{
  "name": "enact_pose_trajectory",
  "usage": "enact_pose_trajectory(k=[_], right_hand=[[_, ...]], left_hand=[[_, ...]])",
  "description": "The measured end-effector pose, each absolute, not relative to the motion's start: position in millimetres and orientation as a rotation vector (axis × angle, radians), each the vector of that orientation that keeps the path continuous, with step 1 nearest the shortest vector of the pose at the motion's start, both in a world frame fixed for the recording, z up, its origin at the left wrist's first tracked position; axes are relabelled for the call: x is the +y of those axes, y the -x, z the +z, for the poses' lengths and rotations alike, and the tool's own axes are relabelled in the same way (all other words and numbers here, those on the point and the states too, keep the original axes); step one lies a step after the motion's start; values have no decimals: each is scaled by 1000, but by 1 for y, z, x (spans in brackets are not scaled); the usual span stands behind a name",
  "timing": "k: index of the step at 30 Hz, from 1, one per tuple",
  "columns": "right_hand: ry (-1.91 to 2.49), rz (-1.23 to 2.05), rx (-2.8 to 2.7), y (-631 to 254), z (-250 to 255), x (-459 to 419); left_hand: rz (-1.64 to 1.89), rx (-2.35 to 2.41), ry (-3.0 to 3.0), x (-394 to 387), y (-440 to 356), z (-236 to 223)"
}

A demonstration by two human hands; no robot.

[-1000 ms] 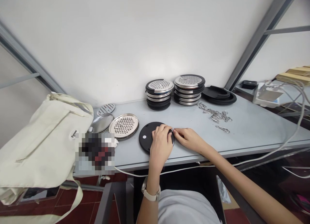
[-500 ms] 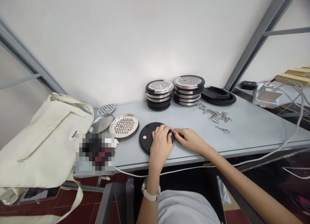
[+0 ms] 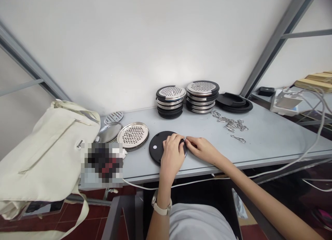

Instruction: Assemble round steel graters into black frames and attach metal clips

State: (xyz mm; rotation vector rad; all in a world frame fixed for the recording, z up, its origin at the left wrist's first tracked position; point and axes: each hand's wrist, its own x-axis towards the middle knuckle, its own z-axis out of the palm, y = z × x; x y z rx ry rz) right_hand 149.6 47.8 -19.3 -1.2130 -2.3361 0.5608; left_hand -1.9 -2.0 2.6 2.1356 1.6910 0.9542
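Note:
A black round disc (image 3: 156, 156) with a white dot lies flat near the table's front edge. My left hand (image 3: 173, 150) covers its right part, fingers curled over the far right rim. My right hand (image 3: 198, 146) is pinched at that same rim, its fingertips meeting my left fingers; a small shiny bit shows there, too little to name. To the left lie a round metal grater plate (image 3: 133, 135), a plain metal disc (image 3: 110, 132) and a slotted plate (image 3: 114, 117). Loose metal snap hooks (image 3: 229, 122) are spread to the right, with a single snap hook (image 3: 238, 139) nearer me.
Two stacks of black-rimmed grater discs, the left stack (image 3: 171, 101) and right stack (image 3: 202, 96), stand by the wall. Black round trays (image 3: 234, 103) lie beside them. A cream bag (image 3: 49, 153) covers the left end. A white cable (image 3: 282, 168) runs along the front edge.

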Motion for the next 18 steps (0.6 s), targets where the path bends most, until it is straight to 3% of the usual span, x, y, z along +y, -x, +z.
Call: enact_pose_trajectory(k=[9,18], right_hand=[[1159,652,-2279,-150,-19,46],[1210,507,-2350,-149,-20,48]], left_hand=[[940,1698,-2139,-3,2,4],[938,1700,-2145,-2,2,3]])
